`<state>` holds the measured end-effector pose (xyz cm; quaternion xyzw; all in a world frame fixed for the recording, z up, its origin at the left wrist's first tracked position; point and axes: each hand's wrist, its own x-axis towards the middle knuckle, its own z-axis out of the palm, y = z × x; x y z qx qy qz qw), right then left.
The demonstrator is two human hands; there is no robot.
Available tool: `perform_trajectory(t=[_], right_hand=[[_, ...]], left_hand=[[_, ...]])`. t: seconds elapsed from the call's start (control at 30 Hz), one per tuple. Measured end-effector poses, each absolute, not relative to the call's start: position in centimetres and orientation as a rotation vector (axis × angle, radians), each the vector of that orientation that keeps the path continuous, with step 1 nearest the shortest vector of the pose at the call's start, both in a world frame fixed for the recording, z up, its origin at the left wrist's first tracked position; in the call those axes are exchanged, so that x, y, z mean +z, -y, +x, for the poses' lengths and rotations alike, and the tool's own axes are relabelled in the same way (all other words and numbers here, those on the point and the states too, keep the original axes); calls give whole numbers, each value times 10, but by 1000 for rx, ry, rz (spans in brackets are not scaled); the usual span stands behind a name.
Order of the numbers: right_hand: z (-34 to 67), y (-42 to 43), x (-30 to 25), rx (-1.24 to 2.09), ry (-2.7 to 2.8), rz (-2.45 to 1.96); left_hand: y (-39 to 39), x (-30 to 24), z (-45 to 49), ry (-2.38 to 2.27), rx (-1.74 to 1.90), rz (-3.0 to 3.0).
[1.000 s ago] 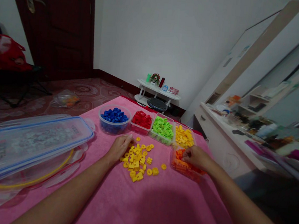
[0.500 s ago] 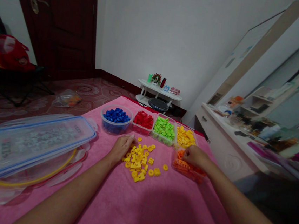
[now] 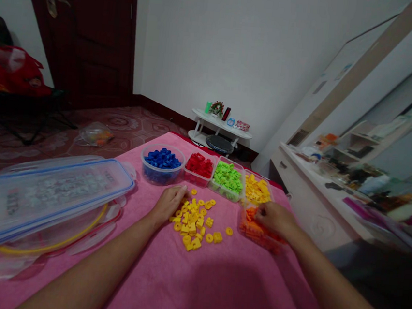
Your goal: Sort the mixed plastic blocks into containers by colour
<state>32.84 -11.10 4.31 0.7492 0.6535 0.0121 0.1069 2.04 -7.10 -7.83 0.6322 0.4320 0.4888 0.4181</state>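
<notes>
My left hand lies on the pink cloth at the left edge of a loose heap of yellow toy building blocks. Its fingers are stretched out beside the blocks, and nothing shows in its grip. Over a clear box of orange blocks, my right hand is closed, fingertips curled down at the box's far left part. Whatever its fingers pinch is hidden. Just behind that box stands a container of yellow blocks. A few yellow rings and blocks lie apart between the heap and the orange box.
Tubs of blue blocks, red blocks and green blocks line the table's far side. Stacked clear lids cover the left. A white dresser stands at right, a low white shelf by the wall.
The whole view has shifted slightly. My right hand stays at the orange box with its fingers closed, barely moved. My left hand and the yellow heap look unchanged.
</notes>
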Motion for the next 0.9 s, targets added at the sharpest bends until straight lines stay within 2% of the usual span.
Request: perform_trajectory(t=[0.17,0.4,0.9], right_hand=[[343,146,44,8,-2054,2145],[355,181,23,180,-2202,2201],[415,223,25,31,-1887,2377]], left_hand=[[71,-78,20,-1079,1233,1631],[73,-75,20,-1080,1240,1638],[73,-76,19,-1077,1243,1664]])
